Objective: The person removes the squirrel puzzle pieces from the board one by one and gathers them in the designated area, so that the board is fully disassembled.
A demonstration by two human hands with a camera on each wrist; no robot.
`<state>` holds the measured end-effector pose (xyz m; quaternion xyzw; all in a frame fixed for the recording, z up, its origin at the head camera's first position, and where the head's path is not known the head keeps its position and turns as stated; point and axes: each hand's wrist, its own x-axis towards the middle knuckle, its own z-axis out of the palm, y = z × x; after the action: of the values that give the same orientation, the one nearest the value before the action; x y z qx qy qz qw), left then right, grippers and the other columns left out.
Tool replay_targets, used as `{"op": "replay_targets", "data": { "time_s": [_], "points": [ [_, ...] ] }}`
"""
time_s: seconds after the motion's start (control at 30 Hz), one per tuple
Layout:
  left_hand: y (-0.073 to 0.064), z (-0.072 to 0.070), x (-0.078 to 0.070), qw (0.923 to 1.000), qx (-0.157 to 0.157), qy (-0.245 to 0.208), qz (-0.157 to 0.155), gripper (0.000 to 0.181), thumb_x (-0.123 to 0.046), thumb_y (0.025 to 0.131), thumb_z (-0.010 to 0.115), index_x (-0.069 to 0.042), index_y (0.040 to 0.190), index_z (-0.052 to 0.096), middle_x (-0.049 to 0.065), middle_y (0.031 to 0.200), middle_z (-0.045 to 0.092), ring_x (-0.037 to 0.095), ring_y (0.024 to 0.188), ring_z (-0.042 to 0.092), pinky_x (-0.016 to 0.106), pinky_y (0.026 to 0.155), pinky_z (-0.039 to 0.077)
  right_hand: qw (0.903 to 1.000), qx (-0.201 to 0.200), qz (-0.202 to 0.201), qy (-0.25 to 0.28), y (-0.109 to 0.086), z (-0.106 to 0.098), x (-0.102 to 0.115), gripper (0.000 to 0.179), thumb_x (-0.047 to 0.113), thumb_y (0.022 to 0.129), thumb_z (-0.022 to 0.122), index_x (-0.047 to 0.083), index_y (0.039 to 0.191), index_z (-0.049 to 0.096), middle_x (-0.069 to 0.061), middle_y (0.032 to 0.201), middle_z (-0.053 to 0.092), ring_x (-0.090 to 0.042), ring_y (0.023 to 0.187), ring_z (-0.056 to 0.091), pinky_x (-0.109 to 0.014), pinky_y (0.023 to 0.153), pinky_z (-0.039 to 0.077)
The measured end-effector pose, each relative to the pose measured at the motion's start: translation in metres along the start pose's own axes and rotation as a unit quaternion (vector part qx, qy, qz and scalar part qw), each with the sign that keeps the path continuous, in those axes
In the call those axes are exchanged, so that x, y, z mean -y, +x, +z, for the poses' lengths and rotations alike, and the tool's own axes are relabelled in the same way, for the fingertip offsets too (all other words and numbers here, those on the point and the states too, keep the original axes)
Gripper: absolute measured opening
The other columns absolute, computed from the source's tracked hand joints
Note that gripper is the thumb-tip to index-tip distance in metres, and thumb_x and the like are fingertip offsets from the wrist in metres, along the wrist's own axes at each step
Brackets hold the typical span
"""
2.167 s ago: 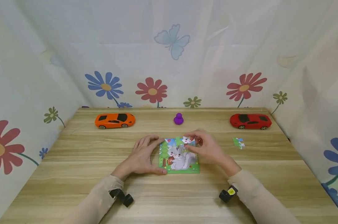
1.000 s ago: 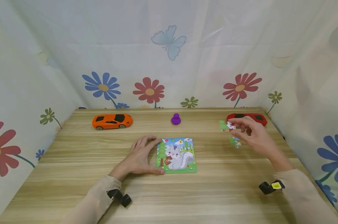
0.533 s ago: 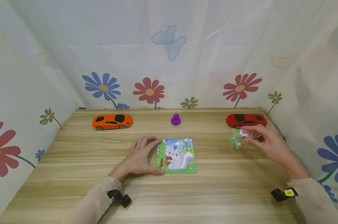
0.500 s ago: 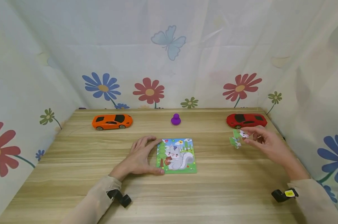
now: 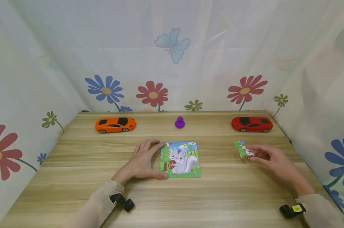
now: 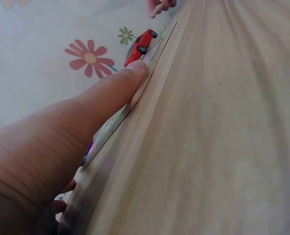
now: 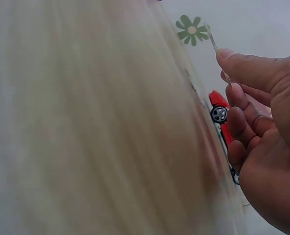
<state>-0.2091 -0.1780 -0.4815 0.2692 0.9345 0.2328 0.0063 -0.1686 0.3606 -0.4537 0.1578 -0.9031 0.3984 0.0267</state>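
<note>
A square squirrel jigsaw puzzle (image 5: 179, 159) lies flat on the wooden table, in the middle of the head view. My left hand (image 5: 143, 162) lies spread along its left side; the thumb touches the lower left corner and the index finger reaches the upper left one. In the left wrist view the thumb (image 6: 113, 90) rests straight along the puzzle's thin edge. At the right, my right hand (image 5: 277, 163) pinches a puzzle piece (image 5: 247, 153) between thumb and fingers. The right wrist view shows this piece (image 7: 211, 38) edge-on. Another puzzle piece (image 5: 238, 144) is partly hidden behind it.
An orange toy car (image 5: 114, 124) stands at the table's back left and a red toy car (image 5: 252, 124) at the back right. Between them is a small purple knobbed object (image 5: 179, 122). A flowered curtain (image 5: 172, 76) closes off the back and sides.
My right hand carried the piece from the puzzle out to the right, near the red car, then toward me, beside the other piece. The left hand has stayed at the puzzle.
</note>
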Motion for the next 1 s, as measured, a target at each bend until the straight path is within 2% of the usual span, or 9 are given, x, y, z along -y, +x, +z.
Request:
{"op": "replay_targets", "data": {
  "time_s": [0.23,0.5,1.0],
  "points": [
    [0.001,-0.001,-0.001,1.0000,-0.001,-0.002,0.000,0.133,-0.088,0.065,0.088,-0.024,0.173,0.043,0.014,0.175,0.035,0.041,0.160,0.030,0.071,0.130,0.018,0.9990,0.029,0.035,0.005,-0.006,0.003,-0.007,0.041,0.018,0.105,0.080,0.012,0.146,0.073,-0.005,0.114,0.067,-0.015,0.095,0.057,-0.024,0.076,0.051],
    [0.000,-0.001,-0.002,1.0000,-0.001,-0.003,0.000,0.131,-0.089,0.066,0.087,-0.025,0.172,0.045,0.014,0.174,0.036,0.042,0.159,0.031,0.073,0.129,0.019,0.9996,0.025,-0.014,-0.003,-0.009,0.008,-0.013,0.036,0.011,0.102,0.082,0.014,0.138,0.078,-0.004,0.117,0.071,-0.014,0.097,0.058,-0.022,0.079,0.049],
    [0.001,0.000,0.000,0.9999,0.007,-0.007,-0.009,0.135,-0.089,0.064,0.088,-0.027,0.174,0.041,0.011,0.176,0.032,0.039,0.161,0.028,0.069,0.131,0.017,0.9989,0.039,0.015,-0.021,-0.009,0.006,-0.010,0.035,0.019,0.104,0.082,0.016,0.138,0.078,-0.003,0.123,0.070,-0.012,0.102,0.057,-0.021,0.083,0.048]
  ]
}}
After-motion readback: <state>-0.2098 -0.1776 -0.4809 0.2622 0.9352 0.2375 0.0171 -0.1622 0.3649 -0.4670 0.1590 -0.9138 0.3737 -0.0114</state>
